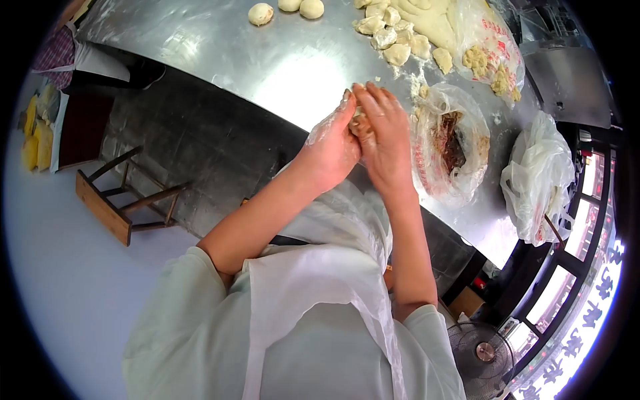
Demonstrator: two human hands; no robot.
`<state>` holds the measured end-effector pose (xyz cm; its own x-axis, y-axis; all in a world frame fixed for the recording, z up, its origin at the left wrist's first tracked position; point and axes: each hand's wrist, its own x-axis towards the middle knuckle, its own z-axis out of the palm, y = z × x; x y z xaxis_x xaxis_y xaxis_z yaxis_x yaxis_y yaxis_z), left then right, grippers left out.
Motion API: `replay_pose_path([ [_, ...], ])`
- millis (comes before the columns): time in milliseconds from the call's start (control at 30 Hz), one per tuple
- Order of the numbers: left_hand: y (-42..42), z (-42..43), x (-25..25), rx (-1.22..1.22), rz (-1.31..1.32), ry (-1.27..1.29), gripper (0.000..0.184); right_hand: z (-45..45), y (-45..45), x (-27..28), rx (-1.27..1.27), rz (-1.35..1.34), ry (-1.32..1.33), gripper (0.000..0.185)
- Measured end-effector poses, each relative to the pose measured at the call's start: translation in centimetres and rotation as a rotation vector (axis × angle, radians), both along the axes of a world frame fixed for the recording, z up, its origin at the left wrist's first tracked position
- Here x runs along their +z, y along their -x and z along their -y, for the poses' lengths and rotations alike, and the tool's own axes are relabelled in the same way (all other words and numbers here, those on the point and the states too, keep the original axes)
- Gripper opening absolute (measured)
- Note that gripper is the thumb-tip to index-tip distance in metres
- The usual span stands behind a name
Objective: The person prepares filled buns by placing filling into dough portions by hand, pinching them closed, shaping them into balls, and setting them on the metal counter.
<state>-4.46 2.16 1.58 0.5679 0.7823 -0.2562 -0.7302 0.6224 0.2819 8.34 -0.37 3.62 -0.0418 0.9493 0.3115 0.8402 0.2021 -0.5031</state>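
Over the near edge of the metal table (220, 47), my left hand (331, 143) and my right hand (385, 133) are cupped together, floury at the fingers. Between them sits a small piece of dough (358, 112), mostly hidden by fingers; a brownish patch shows beside it. Just right of my right hand lies an open plastic bag of dark brown filling (453, 143). Several torn dough pieces (398, 53) lie beyond my hands, beside a large slab of dough (427, 17). Round filled dough balls (261, 14) rest at the far side.
A knotted white plastic bag (539, 177) stands at the table's right end. Crumbly yellow dough (476, 61) lies by another printed bag (497, 40). A wooden stool (107, 207) stands on the floor to the left. Another person's apron (100, 62) shows upper left, a fan (485, 351) lower right.
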Motion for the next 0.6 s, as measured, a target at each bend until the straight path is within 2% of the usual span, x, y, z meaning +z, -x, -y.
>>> replay_pose_path([
  [67,0.2,-0.6,0.2,0.005,-0.017,0.025,0.036,-0.1,0.8,0.5,0.031,0.068,0.004,0.053],
  [100,0.9,-1.0,0.1,-0.011,-0.022,0.043,0.036,-0.3,1.0,1.0,0.056,0.115,0.025,0.06],
  [133,1.4,-1.2,0.1,-0.03,-0.026,0.061,0.035,-0.3,1.2,1.6,0.029,-0.13,0.086,0.063],
  [200,2.1,-2.0,0.8,-0.024,-0.253,-0.039,0.037,-0.8,0.9,2.5,-0.015,-0.614,0.198,0.07],
  [233,2.4,-2.3,1.1,-0.021,-0.366,-0.088,0.038,-1.4,0.2,2.0,-0.084,-0.814,0.16,0.071],
  [267,2.6,-2.7,0.8,0.068,-0.558,-0.244,0.047,-1.2,-0.3,2.6,-0.18,-0.929,0.135,0.065],
  [333,2.2,-3.8,-0.4,0.46,-1.32,-1.01,0.054,-1.1,-1.3,2.5,-0.222,-0.935,0.083,0.055],
  [367,2.3,-4.4,-0.7,0.446,-1.623,-1.253,0.059,-1.0,-1.6,1.9,-0.189,-0.927,0.16,0.052],
  [400,2.5,-4.7,-1.4,0.344,-1.619,-1.379,0.058,-1.0,-1.8,1.2,-0.155,-0.918,0.237,0.049],
  [467,2.6,-4.2,-2.5,0.288,-1.63,-1.43,0.052,-1.3,-1.7,0.4,-0.119,-0.838,0.299,0.044],
  [533,4.3,-4.3,-1.6,0.567,-1.486,-1.368,0.045,-1.1,-0.6,0.5,-0.139,-0.708,0.276,0.04],
  [600,6.1,-5.0,-1.0,0.752,-1.412,-1.197,0.034,-1.6,0.1,0.2,-0.152,-0.549,0.279,0.051],
])
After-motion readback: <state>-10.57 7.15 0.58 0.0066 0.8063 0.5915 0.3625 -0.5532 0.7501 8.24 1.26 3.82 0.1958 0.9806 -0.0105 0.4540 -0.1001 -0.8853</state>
